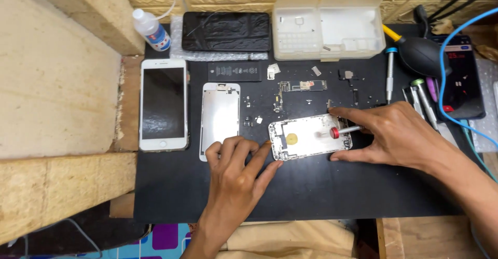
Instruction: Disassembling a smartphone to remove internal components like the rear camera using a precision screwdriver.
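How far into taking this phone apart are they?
Well along, it seems. Already out: the screen, metal backplate, battery and logic board lie apart on the black mat. In hand: the left hand steadies the stripped phone shell while the right hand works a red-capped screwdriver inside it. What remains in the shell is too small to tell.

Scene was evenly and brightly lit from overhead. Soft, short shadows fell just under the fingers of both hands. Mild glare showed on the silver phone housing (310,137) between the fingertips. Focus was sharp centrally; frame edges bowed with wide-angle distortion.
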